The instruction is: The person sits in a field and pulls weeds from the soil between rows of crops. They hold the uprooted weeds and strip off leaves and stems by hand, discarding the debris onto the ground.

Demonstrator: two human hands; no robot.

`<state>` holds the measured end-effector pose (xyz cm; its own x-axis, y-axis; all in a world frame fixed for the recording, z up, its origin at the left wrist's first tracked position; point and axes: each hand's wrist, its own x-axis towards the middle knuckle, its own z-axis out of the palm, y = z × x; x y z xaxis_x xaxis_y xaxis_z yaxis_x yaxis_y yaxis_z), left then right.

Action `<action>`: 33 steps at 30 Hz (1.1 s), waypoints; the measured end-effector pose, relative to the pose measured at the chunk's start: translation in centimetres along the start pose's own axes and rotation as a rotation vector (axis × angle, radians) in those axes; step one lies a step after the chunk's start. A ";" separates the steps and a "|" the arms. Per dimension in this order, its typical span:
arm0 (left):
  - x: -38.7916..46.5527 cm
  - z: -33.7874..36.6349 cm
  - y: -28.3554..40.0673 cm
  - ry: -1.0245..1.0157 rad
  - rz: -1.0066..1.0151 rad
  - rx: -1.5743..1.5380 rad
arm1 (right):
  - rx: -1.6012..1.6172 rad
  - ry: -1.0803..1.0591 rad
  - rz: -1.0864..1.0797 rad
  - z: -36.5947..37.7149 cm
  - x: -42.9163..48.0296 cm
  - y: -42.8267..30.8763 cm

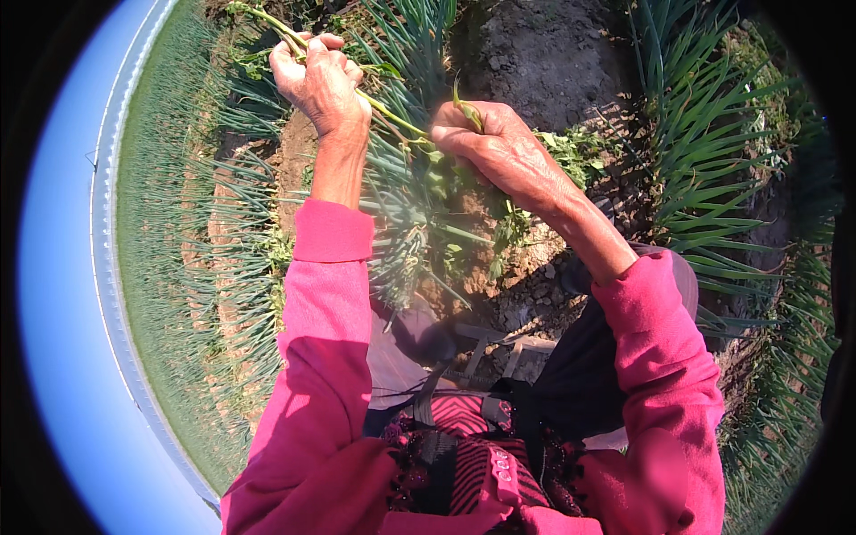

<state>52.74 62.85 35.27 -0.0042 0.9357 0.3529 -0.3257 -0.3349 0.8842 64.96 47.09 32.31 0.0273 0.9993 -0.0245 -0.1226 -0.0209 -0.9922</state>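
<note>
A long yellow-green plant stem (394, 117) with a few leaves stretches between both hands, above a row of green onions (414, 53). My left hand (324, 87) grips the stem near its upper end, which sticks out beyond the fingers to the upper left. Lower and to the right, my right hand (498, 144) is closed around the other part, and a bent green tip (470, 114) pokes out over the thumb. The leaves hanging below the right fist are blurred. Whether they belong to the same plant, I cannot tell.
Bare dry soil (548, 60) lies between the onion rows. Leafy weeds (575, 150) rest on the ground by my right wrist. Another onion row (702, 174) runs along the right. A metal frame (495, 344) shows between my legs. More onions (247, 221) spread left.
</note>
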 end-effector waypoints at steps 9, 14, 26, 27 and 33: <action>4.8 -3.9 -0.5 0.115 -0.047 0.084 | -0.492 -0.041 -0.244 1.4 -2.6 0.7; 3.6 -3.4 0.1 0.134 -0.045 0.074 | -0.476 -0.048 -0.194 1.6 -1.9 1.6; -0.5 -1.8 -0.6 0.139 -0.138 0.023 | -0.378 -0.026 -0.119 2.0 -0.2 3.0; -0.6 -1.9 -0.6 0.126 -0.145 0.027 | -0.368 -0.014 -0.157 2.0 -0.2 3.4; -1.1 -1.9 -0.5 0.129 -0.153 0.001 | -0.616 0.147 -0.310 1.4 1.0 5.3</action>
<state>51.10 62.18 33.81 -0.0755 0.9822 0.1720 -0.3308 -0.1874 0.9249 62.97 48.01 27.20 0.1091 0.9484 0.2977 0.4958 0.2077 -0.8433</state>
